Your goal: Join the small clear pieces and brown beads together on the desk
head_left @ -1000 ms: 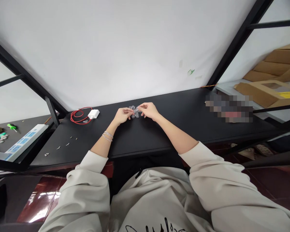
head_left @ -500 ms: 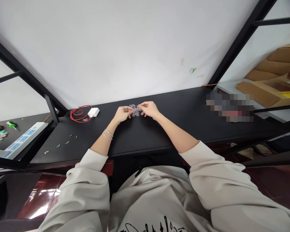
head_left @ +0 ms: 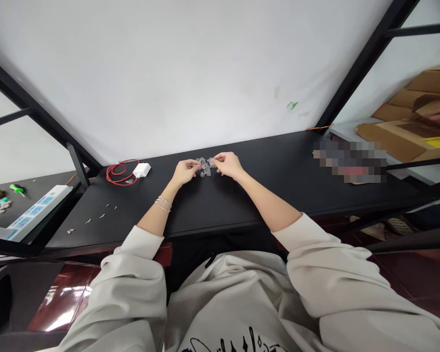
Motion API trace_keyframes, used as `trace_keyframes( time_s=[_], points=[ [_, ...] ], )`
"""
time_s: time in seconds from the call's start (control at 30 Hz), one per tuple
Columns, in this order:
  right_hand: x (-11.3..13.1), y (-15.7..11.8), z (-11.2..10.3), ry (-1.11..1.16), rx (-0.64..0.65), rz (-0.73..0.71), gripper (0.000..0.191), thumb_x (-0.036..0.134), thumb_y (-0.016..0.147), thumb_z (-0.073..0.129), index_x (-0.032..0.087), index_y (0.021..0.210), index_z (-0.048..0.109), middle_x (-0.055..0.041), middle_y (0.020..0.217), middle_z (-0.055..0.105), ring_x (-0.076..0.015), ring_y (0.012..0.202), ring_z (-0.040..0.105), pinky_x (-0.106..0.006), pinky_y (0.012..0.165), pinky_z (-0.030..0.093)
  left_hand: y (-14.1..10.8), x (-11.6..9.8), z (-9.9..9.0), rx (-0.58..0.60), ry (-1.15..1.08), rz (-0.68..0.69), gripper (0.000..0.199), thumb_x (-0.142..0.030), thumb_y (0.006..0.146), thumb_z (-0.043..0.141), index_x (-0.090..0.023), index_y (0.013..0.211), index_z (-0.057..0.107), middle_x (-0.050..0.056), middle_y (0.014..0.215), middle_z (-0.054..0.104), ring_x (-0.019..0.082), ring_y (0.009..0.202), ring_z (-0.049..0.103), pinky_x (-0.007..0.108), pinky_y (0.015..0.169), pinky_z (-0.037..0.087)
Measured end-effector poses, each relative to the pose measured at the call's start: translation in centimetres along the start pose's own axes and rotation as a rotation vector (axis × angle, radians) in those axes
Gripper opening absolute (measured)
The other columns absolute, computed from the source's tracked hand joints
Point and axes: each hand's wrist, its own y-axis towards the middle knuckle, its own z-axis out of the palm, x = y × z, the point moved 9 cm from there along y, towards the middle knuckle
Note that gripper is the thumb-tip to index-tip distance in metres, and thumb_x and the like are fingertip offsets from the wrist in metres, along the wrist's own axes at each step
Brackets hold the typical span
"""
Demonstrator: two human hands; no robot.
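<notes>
A small cluster of clear plastic pieces (head_left: pixel 206 168) with rounded outlines lies on the black tabletop between my hands. My left hand (head_left: pixel 185 172) is closed, its thumb and fingers pinching at the cluster's left edge. On the other side my right hand (head_left: pixel 227 165) pinches a clear plastic piece at the upper right of the cluster. The fingertips partly cover the pieces, so how they join is too small to tell.
A white charger (head_left: pixel 142 170) with a coiled red cable (head_left: pixel 112 177) sits to the left. Tiny scraps (head_left: pixel 88 221) lie nearer the front left. A power strip (head_left: pixel 40 210) stands beyond the black frame. At right are a blurred-out item (head_left: pixel 352 161) and cardboard boxes (head_left: pixel 396 139).
My left fingers have drawn together slightly, and more of the lower clear pieces shows. My right hand has barely shifted. At far right, something has moved at the cardboard box.
</notes>
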Motion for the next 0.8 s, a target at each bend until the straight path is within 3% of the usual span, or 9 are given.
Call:
trace_keyframes(
  time_s=[0.13,0.23,0.37,0.6,0.7,0.8],
  points=[
    [0.7,0.2,-1.5,-0.219,-0.098,-0.068,0.009,0.025,0.089,0.075,0.016,0.089,0.079,-0.0095,0.091,0.080,-0.0214,0.087,0.076,-0.029,0.084,0.060,0.4,0.2,-0.6,-0.048,0.085,0.043,0.020,-0.023,0.081,0.071,-0.013,0.096,0.078,0.008,0.088,0.078,0.009,0.050,0.054,0.023,0.052,0.045],
    [0.1,0.4,-1.4,-0.288,-0.074,-0.039,0.007,0.023,0.087,0.076,0.017,0.085,0.079,-0.0100,0.091,0.080,-0.0232,0.093,0.076,-0.031,0.091,0.058,0.5,0.1,-0.8,-0.060,0.154,0.081,0.020,-0.025,0.084,0.067,-0.014,0.096,0.080,0.005,0.083,0.077,0.010,0.051,0.054,0.024,0.056,0.045],
    [-0.5,0.5,-0.3,-0.221,-0.001,-0.016,0.008,0.023,0.086,0.075,0.016,0.086,0.080,-0.0092,0.091,0.080,-0.0209,0.084,0.076,-0.030,0.084,0.060,0.5,-0.1,-0.8,-0.063,0.230,0.105,0.020,-0.027,0.087,0.065,-0.015,0.093,0.080,0.003,0.075,0.074,0.011,0.052,0.055,0.025,0.058,0.045],
    [-0.9,0.6,0.1,-0.050,0.020,0.006,0.005,0.018,0.087,0.072,0.014,0.089,0.076,-0.0098,0.089,0.079,-0.0172,0.062,0.071,-0.025,0.051,0.058,0.6,0.5,-0.4,-0.029,0.161,0.056,0.015,-0.024,0.089,0.066,-0.014,0.094,0.075,0.005,0.085,0.076,0.010,0.051,0.057,0.022,0.049,0.044],
    [-1.0,0.8,-0.3,-0.034,0.002,0.014,0.002,0.015,0.086,0.071,0.014,0.087,0.073,-0.0096,0.084,0.078,-0.0188,0.062,0.073,-0.026,0.050,0.058,0.6,0.7,-0.2,-0.018,0.091,0.013,0.013,-0.018,0.093,0.058,-0.013,0.097,0.070,0.009,0.096,0.077,0.010,0.052,0.060,0.020,0.041,0.040],
    [-1.0,0.8,-1.0,-0.092,-0.019,0.029,0.001,0.015,0.086,0.070,0.015,0.086,0.072,-0.0086,0.079,0.077,-0.0196,0.063,0.074,-0.027,0.058,0.061,0.5,0.6,-0.2,-0.019,0.057,-0.010,0.015,-0.012,0.095,0.051,-0.013,0.099,0.066,0.010,0.100,0.077,0.009,0.052,0.061,0.019,0.039,0.039]
  ],
)
